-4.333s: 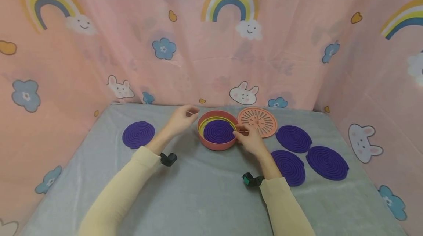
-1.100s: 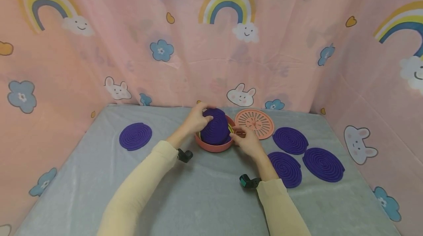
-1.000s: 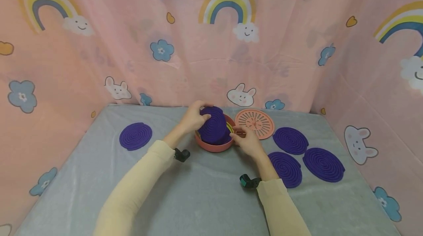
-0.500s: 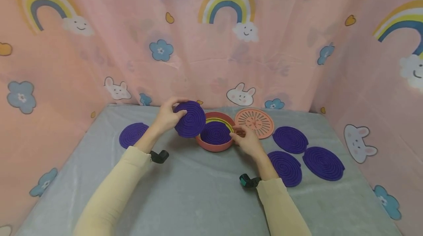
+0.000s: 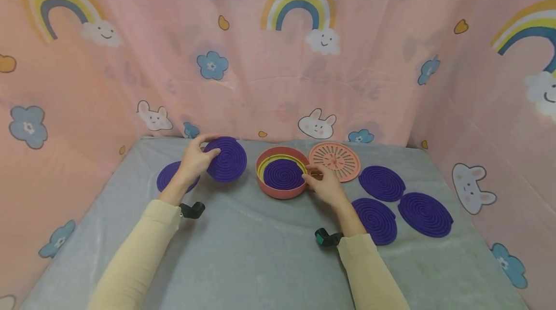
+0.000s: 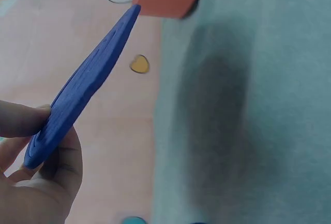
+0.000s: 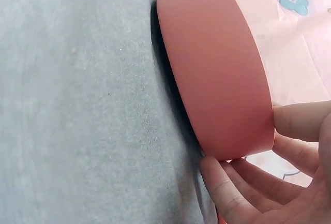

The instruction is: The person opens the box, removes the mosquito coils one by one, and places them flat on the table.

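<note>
My left hand (image 5: 194, 159) pinches a purple mosquito coil (image 5: 226, 159) by its edge, thumb on one face and fingers behind. In the left wrist view this coil (image 6: 85, 84) is held tilted, above the table. Another mosquito coil (image 5: 283, 175) lies inside the round red mosquito coil box (image 5: 282, 194), within a yellow inner ring (image 5: 267, 161). My right hand (image 5: 326, 185) grips the box's right side. In the right wrist view its thumb presses near the rim and its fingers lie at the base of the box (image 7: 217, 69).
A slotted orange lid (image 5: 343, 162) lies behind my right hand. Three coils, one of them this mosquito coil (image 5: 427, 214), lie on the right. A further coil (image 5: 167, 175) lies on the left, partly hidden by my left hand. A patterned curtain (image 5: 243, 102) closes off the back.
My left hand has lifted a coil out of the box and carried it left, uncovering the coil beneath. My right hand has kept its hold on the box.
</note>
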Available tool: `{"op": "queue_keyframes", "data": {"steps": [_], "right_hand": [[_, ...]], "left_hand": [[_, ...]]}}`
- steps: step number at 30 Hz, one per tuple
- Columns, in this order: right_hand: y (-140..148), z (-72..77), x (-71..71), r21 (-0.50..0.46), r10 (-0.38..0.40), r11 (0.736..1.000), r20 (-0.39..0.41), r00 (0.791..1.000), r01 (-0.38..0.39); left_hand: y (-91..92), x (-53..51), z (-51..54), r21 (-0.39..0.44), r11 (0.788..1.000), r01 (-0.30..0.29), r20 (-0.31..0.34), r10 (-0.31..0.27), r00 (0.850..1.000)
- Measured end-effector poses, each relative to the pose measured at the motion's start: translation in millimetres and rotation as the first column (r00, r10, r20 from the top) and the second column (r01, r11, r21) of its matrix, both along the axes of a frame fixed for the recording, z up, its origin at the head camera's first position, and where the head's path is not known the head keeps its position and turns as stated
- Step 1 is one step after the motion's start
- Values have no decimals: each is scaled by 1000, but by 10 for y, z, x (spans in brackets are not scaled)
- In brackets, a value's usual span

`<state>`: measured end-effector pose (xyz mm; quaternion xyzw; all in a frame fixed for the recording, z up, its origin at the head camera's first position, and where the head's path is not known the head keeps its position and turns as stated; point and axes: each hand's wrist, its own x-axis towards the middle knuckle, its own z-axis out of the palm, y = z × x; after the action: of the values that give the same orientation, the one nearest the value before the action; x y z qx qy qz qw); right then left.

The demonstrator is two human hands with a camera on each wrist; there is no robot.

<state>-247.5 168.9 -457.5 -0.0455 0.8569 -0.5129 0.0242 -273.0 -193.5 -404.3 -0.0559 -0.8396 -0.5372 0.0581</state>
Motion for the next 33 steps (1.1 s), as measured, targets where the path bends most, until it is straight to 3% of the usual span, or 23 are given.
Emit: {"op": "queue_keyframes", "data": {"steps": [9,16,22,25,30,33], "right_hand": [[17,-16,-33,-7,-5,1000,-12,1000,5],[-13,-36,-14,-11,-15,1000,1,1000,15],[-20,-42,-13,-9,-17,1000,-1,1000,17],[-19,-37,-13,-10,-17,1000,0,1000,17],[-26,-22,-12,-6,-17,1000,0,1000,17],[-27,-18,-11,-8,-17,1000,5,1000,17]], "left_hand": [[-2,-128,-293,14,995,-98,109,96,989],[-38,-184,-455,-60,996,-71,221,82,972],[-42,-217,-508,-123,991,-48,225,75,971],[-21,-230,-525,-213,977,-33,194,75,978],[21,-245,-509,-380,925,-1,140,58,988],[37,-241,-477,-434,901,18,133,44,990]]}}
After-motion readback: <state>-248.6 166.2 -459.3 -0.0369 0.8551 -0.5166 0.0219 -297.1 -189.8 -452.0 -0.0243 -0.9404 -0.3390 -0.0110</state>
